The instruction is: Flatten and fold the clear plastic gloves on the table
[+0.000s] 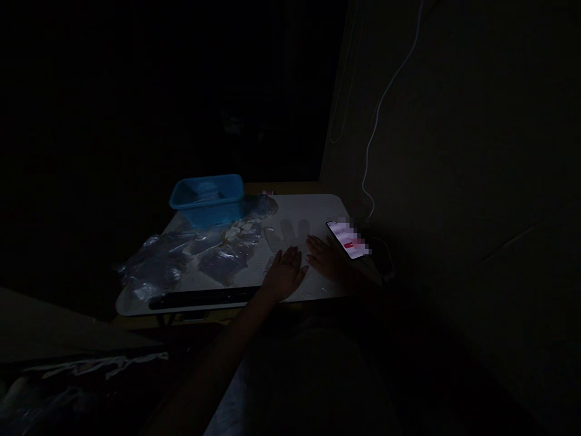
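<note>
My left hand (285, 277) lies palm down on the white tabletop (318, 209), its fingers stretched out and nothing visible in it. Beside it, my right hand (324, 257) also rests flat with the fingers extended. Just beyond the fingertips are a few small, pale, see-through flat pieces (288, 230), one of them a clear oval piece (273, 238). What they are is too dim to tell. A lit phone (347, 237) lies close to my right hand, on the table's right side.
A blue plastic basket (211, 213) with something clear inside stands at the back left. Crumpled clear plastic bags (154, 266) cover the table's left part. A dark slot (204, 297) runs along the front edge. A white cable (376, 121) hangs down the right wall.
</note>
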### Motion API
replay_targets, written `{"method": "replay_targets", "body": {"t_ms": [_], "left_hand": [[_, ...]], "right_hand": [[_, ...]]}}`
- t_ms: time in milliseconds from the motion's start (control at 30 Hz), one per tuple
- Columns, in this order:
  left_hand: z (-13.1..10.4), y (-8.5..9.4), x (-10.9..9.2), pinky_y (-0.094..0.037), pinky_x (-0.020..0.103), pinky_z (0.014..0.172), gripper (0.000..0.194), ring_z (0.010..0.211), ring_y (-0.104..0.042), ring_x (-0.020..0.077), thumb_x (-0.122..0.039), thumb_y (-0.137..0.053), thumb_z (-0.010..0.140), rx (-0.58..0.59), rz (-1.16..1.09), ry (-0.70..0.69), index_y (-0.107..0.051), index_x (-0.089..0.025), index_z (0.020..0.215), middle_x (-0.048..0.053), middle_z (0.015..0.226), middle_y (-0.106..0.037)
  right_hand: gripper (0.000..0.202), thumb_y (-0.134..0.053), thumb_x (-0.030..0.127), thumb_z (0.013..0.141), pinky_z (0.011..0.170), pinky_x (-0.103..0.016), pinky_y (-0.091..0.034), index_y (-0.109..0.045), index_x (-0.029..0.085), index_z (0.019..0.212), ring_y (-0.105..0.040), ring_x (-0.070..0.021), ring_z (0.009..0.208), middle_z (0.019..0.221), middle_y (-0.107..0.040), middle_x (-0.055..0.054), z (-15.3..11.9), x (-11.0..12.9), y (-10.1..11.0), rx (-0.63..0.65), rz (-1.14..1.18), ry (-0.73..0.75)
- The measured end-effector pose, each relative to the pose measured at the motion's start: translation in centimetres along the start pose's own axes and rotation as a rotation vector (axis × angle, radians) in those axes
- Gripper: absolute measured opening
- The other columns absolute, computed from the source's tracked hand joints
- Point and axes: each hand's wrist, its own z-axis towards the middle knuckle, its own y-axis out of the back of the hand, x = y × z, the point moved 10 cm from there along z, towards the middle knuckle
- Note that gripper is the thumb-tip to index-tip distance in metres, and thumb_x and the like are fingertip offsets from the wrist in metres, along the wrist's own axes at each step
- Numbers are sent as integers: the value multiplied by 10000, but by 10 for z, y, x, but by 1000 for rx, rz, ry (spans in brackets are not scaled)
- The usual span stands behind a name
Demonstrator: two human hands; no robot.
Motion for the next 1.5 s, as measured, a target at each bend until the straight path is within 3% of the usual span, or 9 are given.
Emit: {"method": "replay_targets", "body": {"t_ms": [233, 367, 433, 500, 633, 1067, 1167, 1400, 1500], "left_hand": [[0, 17, -9, -262, 434, 1046, 445, 1259, -347, 225, -310, -270, 898, -115, -37, -90, -419, -89, 1255, 149, 1337, -421], [-14, 30, -15, -275, 407, 1049, 424, 1235, -382, 191, -279, -258, 899, -159, -94, -184, -420, -124, 1259, 115, 1311, -460], [-26, 35, -4, -279, 404, 1049, 429, 1233, -384, 189, -271, -247, 899, -167, -102, -141, -411, -129, 1270, 106, 1317, -456], [-39, 40, 21, -283, 413, 1044, 443, 1235, -380, 196, -280, -232, 903, -187, -86, 11, -394, -127, 1286, 106, 1321, -452], [-60, 30, 52, -263, 462, 1039, 480, 1272, -327, 226, -338, -213, 909, -88, 11, 152, -370, -120, 1307, 121, 1357, -403], [-59, 17, 51, -204, 523, 1033, 571, 1317, -229, 243, -445, -166, 901, 39, 116, 131, -354, -101, 1316, 138, 1396, -324], [-58, 17, 51, -200, 524, 1035, 587, 1317, -227, 248, -455, -150, 899, 54, 113, 143, -361, -93, 1310, 137, 1401, -314], [-58, 20, 48, -208, 533, 1032, 573, 1312, -237, 259, -444, -187, 899, 28, 108, 137, -368, -84, 1306, 149, 1391, -326], [-58, 19, 48, -216, 533, 1029, 557, 1313, -237, 259, -437, -201, 898, 26, 100, 138, -372, -102, 1307, 144, 1391, -331]], "right_hand": [[482, -268, 359, 907, 1036, -493, -216, -384, 110, 1303, -315, -216, 1282, 1374, -367, -133, 1, -2, -2, 17, -20, -12], [472, -276, 343, 905, 1037, -496, -210, -386, 113, 1302, -305, -217, 1287, 1376, -362, -131, 1, -2, -3, 27, -21, -2], [469, -277, 345, 906, 1037, -496, -212, -385, 121, 1304, -304, -215, 1287, 1377, -362, -126, 1, -2, -2, 20, -12, 0], [471, -274, 351, 906, 1035, -493, -220, -391, 121, 1300, -310, -215, 1284, 1375, -367, -126, 1, -2, -1, 19, -2, 2], [477, -276, 359, 904, 1029, -495, -233, -400, 112, 1293, -320, -223, 1279, 1369, -375, -134, 1, -1, 1, 32, 8, 8], [525, -308, 366, 892, 1047, -491, -197, -297, 109, 1349, -244, -234, 1313, 1407, -306, -146, 2, -10, 2, 16, 6, -40], [510, -296, 365, 896, 1051, -508, -165, -316, 118, 1342, -239, -234, 1315, 1407, -308, -138, 1, 2, 7, 22, 15, -11], [516, -248, 421, 906, 1058, -518, -116, -357, 136, 1322, -239, -215, 1315, 1403, -320, -122, 2, 75, 19, 42, 37, 195], [518, -253, 429, 904, 1057, -511, -125, -365, 139, 1319, -269, -219, 1303, 1391, -340, -131, 0, 88, 14, 70, 36, 236]]}}
